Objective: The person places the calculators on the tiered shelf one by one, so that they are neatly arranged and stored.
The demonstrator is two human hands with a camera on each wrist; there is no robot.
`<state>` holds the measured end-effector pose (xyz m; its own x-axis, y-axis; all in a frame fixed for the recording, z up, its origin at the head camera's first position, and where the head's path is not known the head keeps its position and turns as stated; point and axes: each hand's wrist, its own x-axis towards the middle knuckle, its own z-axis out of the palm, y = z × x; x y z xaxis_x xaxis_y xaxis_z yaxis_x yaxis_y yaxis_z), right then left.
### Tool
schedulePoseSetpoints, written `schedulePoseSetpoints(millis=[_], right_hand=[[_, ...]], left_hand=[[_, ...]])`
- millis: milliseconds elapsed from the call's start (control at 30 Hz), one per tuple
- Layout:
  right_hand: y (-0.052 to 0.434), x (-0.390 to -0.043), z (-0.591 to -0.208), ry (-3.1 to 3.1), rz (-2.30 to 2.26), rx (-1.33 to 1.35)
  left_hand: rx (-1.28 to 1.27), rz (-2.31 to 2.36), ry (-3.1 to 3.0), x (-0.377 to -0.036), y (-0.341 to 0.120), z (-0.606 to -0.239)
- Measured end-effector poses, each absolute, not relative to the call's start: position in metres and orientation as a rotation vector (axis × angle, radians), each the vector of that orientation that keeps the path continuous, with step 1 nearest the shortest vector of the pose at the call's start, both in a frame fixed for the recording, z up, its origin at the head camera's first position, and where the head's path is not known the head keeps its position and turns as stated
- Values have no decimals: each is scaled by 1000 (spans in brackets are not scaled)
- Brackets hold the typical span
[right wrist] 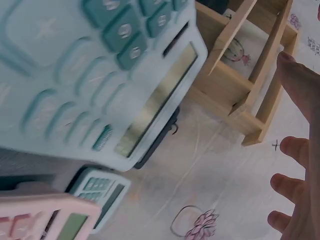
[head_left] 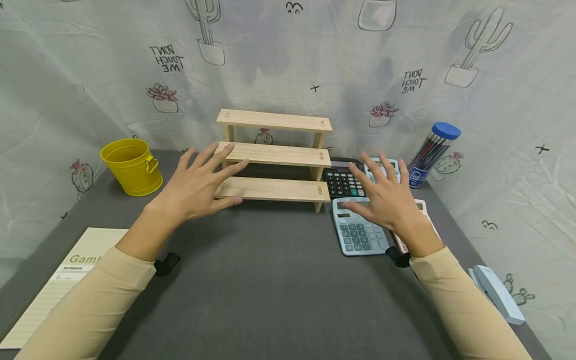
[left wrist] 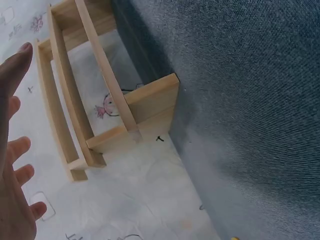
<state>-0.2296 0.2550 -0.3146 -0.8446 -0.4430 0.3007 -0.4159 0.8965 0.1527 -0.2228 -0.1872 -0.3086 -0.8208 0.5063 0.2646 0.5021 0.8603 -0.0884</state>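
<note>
The backdrop cloth (head_left: 288, 60) carried "DON'T TOUCH ME" twice, mirrored, beside its printed cactus pots. The notebook (head_left: 67, 280) at the table's left corner showed "Gam…" in big letters, cut off by a sleeve, with small "NOTEBOOK" beneath. Calculator keys were too blurred to read.

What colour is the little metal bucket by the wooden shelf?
The small metal bucket is bright yellow, clearest in the head view.

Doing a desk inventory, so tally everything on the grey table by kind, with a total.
Calculators: 4 (blue, black, pink, small pale one)
Wooden step shelf: 1
Yellow bucket: 1
Pencil tube: 1
Notebook: 1
Stapler: 1
Total: 9
</note>
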Motion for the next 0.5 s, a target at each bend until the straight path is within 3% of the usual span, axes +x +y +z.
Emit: schedulePoseSetpoints(millis=[500], right_hand=[[297, -219, -331, -2870, 14, 500]], left_hand=[[-767, -133, -2838, -232, -207, -320]])
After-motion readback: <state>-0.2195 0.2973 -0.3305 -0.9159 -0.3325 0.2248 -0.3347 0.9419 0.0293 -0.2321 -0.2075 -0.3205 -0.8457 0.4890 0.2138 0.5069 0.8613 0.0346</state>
